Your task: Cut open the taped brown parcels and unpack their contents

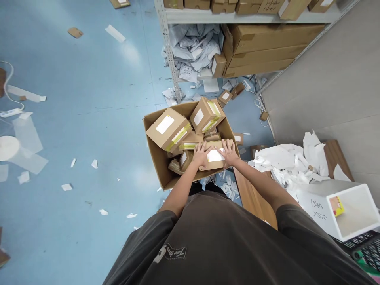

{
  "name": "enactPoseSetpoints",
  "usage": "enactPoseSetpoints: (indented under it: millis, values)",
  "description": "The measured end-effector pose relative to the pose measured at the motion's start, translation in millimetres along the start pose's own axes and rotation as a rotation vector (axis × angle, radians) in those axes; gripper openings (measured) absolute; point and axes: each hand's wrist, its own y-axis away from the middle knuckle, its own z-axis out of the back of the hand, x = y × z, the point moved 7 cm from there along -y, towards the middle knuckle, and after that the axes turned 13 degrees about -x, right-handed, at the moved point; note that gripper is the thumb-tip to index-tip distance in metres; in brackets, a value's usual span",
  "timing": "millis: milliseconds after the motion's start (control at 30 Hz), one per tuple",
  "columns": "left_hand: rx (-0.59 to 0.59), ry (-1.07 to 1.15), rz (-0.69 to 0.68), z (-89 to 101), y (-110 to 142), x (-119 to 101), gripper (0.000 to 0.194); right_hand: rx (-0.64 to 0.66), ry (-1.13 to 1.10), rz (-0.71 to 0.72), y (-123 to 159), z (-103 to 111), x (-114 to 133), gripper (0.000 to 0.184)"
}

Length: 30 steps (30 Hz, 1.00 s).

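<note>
A large open carton stands in front of me, loaded with smaller cardboard boxes. Both hands rest on a box with a white label at the carton's near right corner. My left hand lies on its left part, fingers spread. Over its right part is my right hand, also with fingers apart, thumb toward the label. Beyond them, a labelled box with yellow tape tilts at the left, and another taped box leans at the far side. Smaller boxes beneath are partly hidden.
A metal shelf beyond the carton holds boxes and white mailing bags. To my right, a wooden surface stands near crumpled white paper and a white bin. Paper scraps litter the blue floor.
</note>
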Motion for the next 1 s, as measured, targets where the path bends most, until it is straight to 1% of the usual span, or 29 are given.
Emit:
enactPoseSetpoints:
  millis: [100,167,233,333,400,467,567,633,700,767,800,833,900,933,1000]
  values:
    - [0.000,0.016,-0.006,5.9,-1,-2,0.160,-0.019,-0.031,0.045,0,8,0,0.159]
    - [-0.029,0.023,-0.020,13.1,5,-6,0.157,-0.032,-0.028,0.077,6,14,0,0.158]
    - [-0.083,0.025,-0.043,22.3,14,-14,0.149,-0.040,-0.028,0.086,15,20,0,0.158]
    - [-0.163,0.012,-0.055,37.6,32,-26,0.133,-0.069,-0.044,0.100,30,29,5,0.156]
    - [-0.203,0.004,-0.043,50.0,41,-35,0.124,-0.114,-0.054,0.112,40,38,9,0.153]
    - [-0.250,-0.014,-0.043,66.3,48,-47,0.119,-0.179,-0.053,0.109,51,51,10,0.152]
    - [-0.328,-0.074,-0.095,94.4,53,-79,0.114,-0.296,-0.036,0.074,77,75,4,0.152]
    - [-0.364,-0.119,-0.144,109.5,55,-109,0.112,-0.372,-0.022,0.029,104,89,-4,0.152]
    - [-0.380,-0.151,-0.192,117.1,54,-146,0.110,-0.433,-0.014,-0.038,140,97,-15,0.153]
    - [-0.376,-0.168,-0.251,114.7,52,-189,0.109,-0.476,-0.014,-0.130,185,98,-28,0.154]
    - [-0.365,-0.172,-0.289,109.3,50,-214,0.109,-0.493,-0.019,-0.184,210,95,-36,0.154]
    - [-0.348,-0.175,-0.333,101.1,48,-239,0.108,-0.506,-0.027,-0.241,237,90,-44,0.153]
    - [-0.292,-0.181,-0.429,76.5,44,-292,0.107,-0.525,-0.051,-0.365,294,72,-59,0.151]
    - [-0.255,-0.182,-0.479,60.3,42,-319,0.106,-0.529,-0.067,-0.428,323,60,-66,0.150]
    - [-0.166,-0.178,-0.581,21.5,40,-371,0.105,-0.528,-0.105,-0.549,382,30,-78,0.149]
